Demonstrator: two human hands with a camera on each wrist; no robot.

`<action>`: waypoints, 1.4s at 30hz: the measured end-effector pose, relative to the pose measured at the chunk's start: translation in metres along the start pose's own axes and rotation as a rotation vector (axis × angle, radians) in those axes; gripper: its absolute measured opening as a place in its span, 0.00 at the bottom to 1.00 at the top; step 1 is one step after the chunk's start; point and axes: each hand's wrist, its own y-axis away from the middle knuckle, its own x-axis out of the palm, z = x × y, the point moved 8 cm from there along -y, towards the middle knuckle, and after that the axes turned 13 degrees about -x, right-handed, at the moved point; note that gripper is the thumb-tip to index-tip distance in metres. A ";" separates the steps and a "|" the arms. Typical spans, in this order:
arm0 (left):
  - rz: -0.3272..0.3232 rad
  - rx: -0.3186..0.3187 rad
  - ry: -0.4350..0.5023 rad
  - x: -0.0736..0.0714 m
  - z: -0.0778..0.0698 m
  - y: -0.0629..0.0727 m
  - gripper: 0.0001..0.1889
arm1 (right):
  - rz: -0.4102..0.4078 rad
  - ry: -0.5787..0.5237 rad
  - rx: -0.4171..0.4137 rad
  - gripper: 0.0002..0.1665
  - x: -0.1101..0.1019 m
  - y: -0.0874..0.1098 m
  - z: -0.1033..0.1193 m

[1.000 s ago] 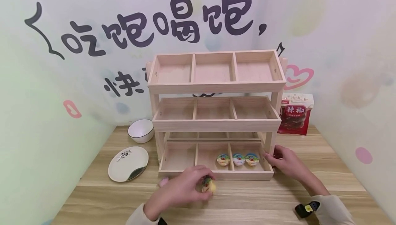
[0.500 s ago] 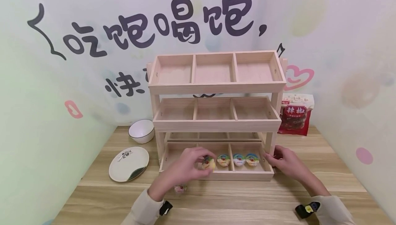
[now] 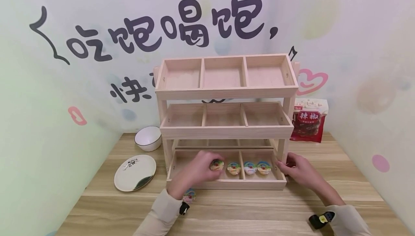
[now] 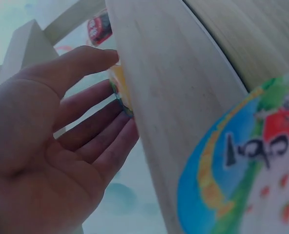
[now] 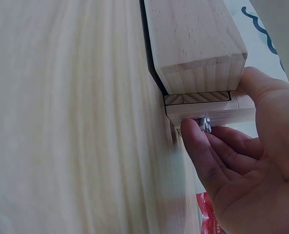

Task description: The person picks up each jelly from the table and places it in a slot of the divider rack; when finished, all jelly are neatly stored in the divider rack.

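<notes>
My left hand (image 3: pixel 199 169) pinches a jelly cup (image 3: pixel 217 164) inside the middle compartment of the rack's bottom tray (image 3: pixel 227 185). In the left wrist view the yellow side of that cup (image 4: pixel 121 87) shows between thumb and fingers, partly hidden by the tray's front wall. Beside it sits another jelly cup (image 3: pixel 233 169), and two more lie in the right compartment. A pink jelly cup (image 3: pixel 189 195) is on the table under my left wrist. My right hand (image 3: pixel 301 171) grips the wooden rack (image 5: pixel 203 109) at its lower right side, fingers by a metal bolt (image 5: pixel 205 125).
The rack's middle tray (image 3: pixel 227 132) and top tray (image 3: pixel 227 93) rise above the left hand. A white bowl (image 3: pixel 148 138) and a plate (image 3: pixel 134 173) stand left of the rack. A red chili bag (image 3: pixel 308 120) stands behind it at right.
The left hand has lifted the jelly cup from in front of the rack, over the tray's front wall, into the middle compartment. The right hand has stayed in place.
</notes>
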 end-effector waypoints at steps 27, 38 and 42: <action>0.031 -0.001 -0.048 0.020 0.007 -0.009 0.15 | 0.008 -0.016 0.006 0.34 0.000 0.000 0.002; 0.019 0.019 -0.064 0.019 0.005 -0.007 0.15 | 0.018 -0.017 0.023 0.36 0.002 0.001 -0.001; 0.021 0.021 -0.069 0.018 0.003 -0.006 0.16 | 0.017 -0.016 0.024 0.36 0.002 0.001 -0.001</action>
